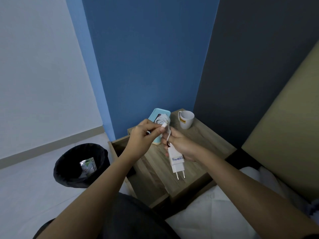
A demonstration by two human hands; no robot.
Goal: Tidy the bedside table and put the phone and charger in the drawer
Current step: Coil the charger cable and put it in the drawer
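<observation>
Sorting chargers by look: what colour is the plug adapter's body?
White, with blue handwriting on it; the head view shows it.

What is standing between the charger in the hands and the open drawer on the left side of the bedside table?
Nothing visible blocks it. The charger hangs in the right hand above the table top, the left hand pinches the cable end, and the open drawer lies just left of them. Its inside is mostly hidden.

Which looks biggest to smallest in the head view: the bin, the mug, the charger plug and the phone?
1. Bin, clearly the largest.
2. Phone, though the hands and cable hide part of it.
3. Mug and charger plug look alike; the plug is held nearer the camera, so I won't rank them.
</observation>
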